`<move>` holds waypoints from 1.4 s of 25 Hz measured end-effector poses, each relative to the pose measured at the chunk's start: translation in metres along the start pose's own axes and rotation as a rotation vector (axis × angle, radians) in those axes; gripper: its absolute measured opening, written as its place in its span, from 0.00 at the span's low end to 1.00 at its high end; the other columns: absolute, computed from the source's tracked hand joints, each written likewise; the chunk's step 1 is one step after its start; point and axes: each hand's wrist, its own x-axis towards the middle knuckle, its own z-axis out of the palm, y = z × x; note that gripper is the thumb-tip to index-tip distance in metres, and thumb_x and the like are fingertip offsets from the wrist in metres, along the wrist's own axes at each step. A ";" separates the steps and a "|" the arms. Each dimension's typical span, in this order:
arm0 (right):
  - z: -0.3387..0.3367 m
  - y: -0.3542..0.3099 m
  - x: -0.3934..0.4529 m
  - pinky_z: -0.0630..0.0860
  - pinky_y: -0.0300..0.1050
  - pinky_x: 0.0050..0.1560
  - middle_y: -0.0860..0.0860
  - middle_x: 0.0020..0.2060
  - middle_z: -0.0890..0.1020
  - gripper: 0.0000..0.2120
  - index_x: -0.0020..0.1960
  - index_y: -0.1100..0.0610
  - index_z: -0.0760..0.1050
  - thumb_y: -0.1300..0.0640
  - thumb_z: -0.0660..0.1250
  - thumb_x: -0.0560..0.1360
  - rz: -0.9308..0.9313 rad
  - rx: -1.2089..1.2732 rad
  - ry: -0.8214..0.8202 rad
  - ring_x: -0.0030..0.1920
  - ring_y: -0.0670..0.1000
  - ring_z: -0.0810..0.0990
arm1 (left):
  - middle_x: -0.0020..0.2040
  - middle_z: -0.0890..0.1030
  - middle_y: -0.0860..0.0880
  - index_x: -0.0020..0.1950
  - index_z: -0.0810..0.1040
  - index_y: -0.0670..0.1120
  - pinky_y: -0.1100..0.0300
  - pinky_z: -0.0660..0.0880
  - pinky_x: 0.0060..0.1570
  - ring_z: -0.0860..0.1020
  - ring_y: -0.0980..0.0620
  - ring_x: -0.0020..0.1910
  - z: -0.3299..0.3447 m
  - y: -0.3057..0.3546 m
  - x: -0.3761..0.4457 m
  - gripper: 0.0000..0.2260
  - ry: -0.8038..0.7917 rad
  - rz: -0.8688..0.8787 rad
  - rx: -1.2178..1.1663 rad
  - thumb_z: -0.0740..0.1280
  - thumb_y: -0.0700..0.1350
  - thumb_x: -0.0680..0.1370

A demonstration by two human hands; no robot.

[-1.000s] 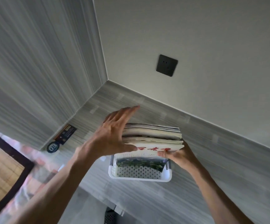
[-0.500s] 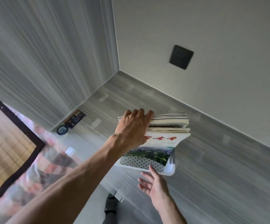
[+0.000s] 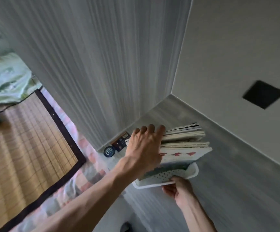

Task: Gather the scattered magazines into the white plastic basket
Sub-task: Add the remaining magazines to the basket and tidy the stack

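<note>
- Grey wood-grain bench [image 3: 236, 190] runs into a corner where a striped grey panel at 11 o'clock meets a plain pale wall at 1 o'clock; a dark square socket plate [image 3: 263, 94] sits on that wall. Woven mat [image 3: 18, 148] with a dark border lies at 9 o'clock, past the bench edge.
- White plastic basket [image 3: 192, 173] stands on the bench near centre, toward 4 o'clock; perforated wall, rounded rim.
- Magazines [image 3: 186, 141] stand on edge in the basket as one thick bundle, tops rising well above the rim and leaning toward 2 o'clock. Front cover shows red characters over a green picture.
- Handling, as judged: the bundle looks heavy for so light a basket, and top-heavy. Glossy covers likely slide on each other; single issues floppy, the pack stiff. Thin plastic rim may flex.
- Best hold, as judged: both short ends of the rim, or one hand under the base, with a flat palm against the bundle.
- Left hand [image 3: 144, 148]: grip spread, fingers nearly straight, laid over the bundle's 9 o'clock edge, fingertips [image 3: 161, 128] on the page tops. Pressing, not curling round.
- Right hand [image 3: 177, 188]: grip pinches the basket's near rim at 6 o'clock, fingers curled to it from below.
- Round dark sticker [image 3: 109, 151] lies at the panel's foot, just beside the left hand.
</note>
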 end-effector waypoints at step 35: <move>0.255 -0.174 0.069 0.82 0.53 0.56 0.54 0.58 0.82 0.24 0.62 0.56 0.74 0.69 0.72 0.69 -0.481 -1.070 -0.389 0.59 0.54 0.81 | 0.39 0.79 0.53 0.58 0.78 0.44 0.69 0.68 0.27 0.74 0.59 0.36 0.071 -0.177 0.034 0.21 0.108 -1.300 -1.170 0.68 0.28 0.68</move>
